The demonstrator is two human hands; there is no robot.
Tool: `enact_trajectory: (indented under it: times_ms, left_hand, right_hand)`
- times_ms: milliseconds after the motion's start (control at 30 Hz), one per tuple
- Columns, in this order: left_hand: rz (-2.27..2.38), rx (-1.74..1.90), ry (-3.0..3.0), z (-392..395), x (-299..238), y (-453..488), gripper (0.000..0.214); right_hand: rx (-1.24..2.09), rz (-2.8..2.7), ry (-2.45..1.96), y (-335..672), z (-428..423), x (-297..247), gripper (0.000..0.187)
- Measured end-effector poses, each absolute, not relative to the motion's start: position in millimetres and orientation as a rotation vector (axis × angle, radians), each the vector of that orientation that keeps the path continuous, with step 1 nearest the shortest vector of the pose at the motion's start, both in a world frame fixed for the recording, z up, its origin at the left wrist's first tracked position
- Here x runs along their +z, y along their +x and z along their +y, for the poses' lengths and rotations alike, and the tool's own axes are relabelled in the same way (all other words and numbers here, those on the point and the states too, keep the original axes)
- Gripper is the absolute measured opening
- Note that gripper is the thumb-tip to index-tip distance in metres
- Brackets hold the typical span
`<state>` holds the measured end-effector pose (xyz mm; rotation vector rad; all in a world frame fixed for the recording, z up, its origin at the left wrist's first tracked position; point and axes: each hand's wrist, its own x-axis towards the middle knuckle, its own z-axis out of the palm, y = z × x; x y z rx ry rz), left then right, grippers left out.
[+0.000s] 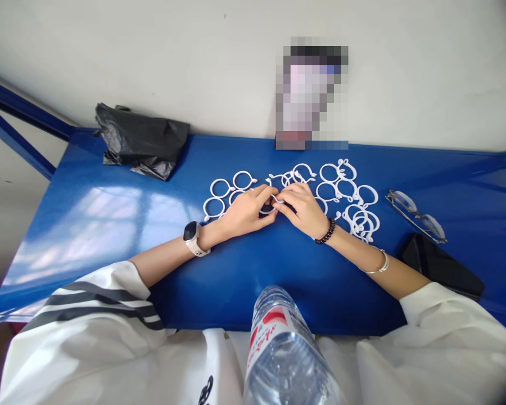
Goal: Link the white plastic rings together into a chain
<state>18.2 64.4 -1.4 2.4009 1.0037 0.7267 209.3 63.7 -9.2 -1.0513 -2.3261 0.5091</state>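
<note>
A white ring [267,212] is pinched between the fingertips of the left hand [252,210] and right hand [305,210], which meet over the middle of a blue table [219,292]; the fingers hide part of it. More white rings [360,227], each with a small tab or loop, lie just beyond and beside the hands, a few to the left and more, some overlapping, to the right.

A watch [190,231] with a dark screen is on the left wrist; a dark bead bracelet [330,231] and silvery bangle [385,262] are on the right arm. Glasses [416,215] and a black phone-like object [441,269] lie farther right.

Nearest, a clear bottle [287,360] has a label [270,331] with red shapes and red lettering too unclear to read. Dark print on the white shirt [168,365] starts with what looks like "B".

Far left sits a black plastic bag [143,140]; at the far edge, a pixelated object [306,93] stands against the wall, any writing obscured.
</note>
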Motion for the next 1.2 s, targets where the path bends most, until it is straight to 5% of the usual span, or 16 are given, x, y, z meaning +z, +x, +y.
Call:
enact_trajectory:
  times_ms: [1200]
  left_hand:
    - [1.010, 0.686, 2.412, 64.3, -1.8, 18.2, 0.022]
  right_hand:
    - [0.556, -2.331, -1.022, 207.9, 60.8, -3.3, 0.015]
